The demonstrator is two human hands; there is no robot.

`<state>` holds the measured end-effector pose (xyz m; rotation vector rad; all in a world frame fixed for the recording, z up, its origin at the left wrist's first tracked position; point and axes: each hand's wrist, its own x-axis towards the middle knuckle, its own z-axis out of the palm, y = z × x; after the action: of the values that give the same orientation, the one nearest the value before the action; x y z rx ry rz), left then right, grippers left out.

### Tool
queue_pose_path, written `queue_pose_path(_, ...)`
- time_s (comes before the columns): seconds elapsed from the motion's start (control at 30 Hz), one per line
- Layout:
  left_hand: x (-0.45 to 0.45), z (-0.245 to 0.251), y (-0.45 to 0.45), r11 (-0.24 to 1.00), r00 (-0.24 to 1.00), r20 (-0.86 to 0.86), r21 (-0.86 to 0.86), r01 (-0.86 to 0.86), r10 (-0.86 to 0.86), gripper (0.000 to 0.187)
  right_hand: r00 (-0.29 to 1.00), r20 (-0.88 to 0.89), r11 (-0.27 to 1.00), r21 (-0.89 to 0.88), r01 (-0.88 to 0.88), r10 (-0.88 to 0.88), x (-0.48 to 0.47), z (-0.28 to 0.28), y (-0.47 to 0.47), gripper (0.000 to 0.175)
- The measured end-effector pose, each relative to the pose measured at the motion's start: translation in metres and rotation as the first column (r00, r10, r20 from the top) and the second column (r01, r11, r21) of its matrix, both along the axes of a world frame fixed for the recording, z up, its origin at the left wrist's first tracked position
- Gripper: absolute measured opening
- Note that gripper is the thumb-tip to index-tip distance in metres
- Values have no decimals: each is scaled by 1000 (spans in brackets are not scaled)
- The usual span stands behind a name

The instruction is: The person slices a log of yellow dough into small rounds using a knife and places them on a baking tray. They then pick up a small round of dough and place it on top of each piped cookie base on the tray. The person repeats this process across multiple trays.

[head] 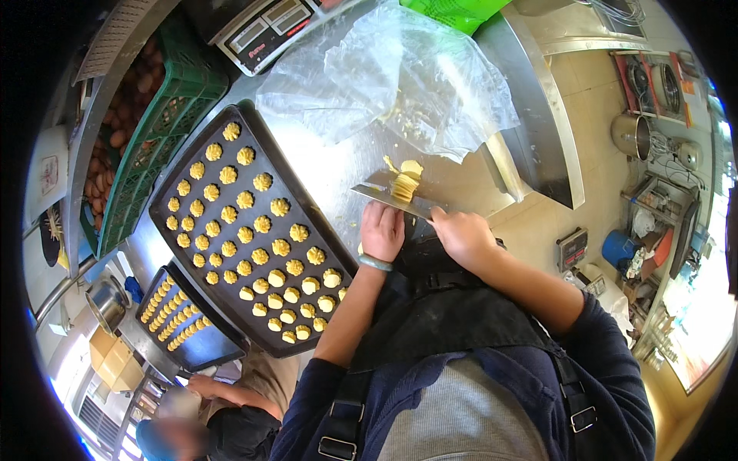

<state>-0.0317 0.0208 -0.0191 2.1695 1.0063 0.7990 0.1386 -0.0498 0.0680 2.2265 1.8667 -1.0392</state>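
My right hand (464, 236) grips the handle of a broad, flat-bladed knife (381, 196). Curled fingers of my left hand (383, 230) rest close against the near side of the blade; whatever lies under them is hidden. Just past the blade, a leaning row of thin, pale-yellow slices (405, 185) lies on the metal worktop (340, 167). To the left stands a dark baking tray (253, 129) with rows of piped yellow dough mounds (245, 199). Several mounds at its near end carry flat pale slices (310, 285).
Crumpled clear plastic sheeting (369, 75) covers the far worktop, beside a digital scale (265, 34). A green crate (173, 104) of eggs borders the tray. Lower left, a person (242, 415) works near a second filled tray (216, 346). The worktop's raised metal edge (542, 115) stands right.
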Motion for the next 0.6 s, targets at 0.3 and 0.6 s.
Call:
queue_pose_path(0.3, -4, 8, -4, 1000, 1000, -5, -5, 5, -5, 17, 999, -31, 974, 228, -18, 25, -14, -15, 15, 11)
queue_pose_path(0.6, -6, 2, -4, 1000, 999, -25, 0, -20, 20, 19, 1000, -18, 997, 75, 9, -7, 1, 18, -11, 23)
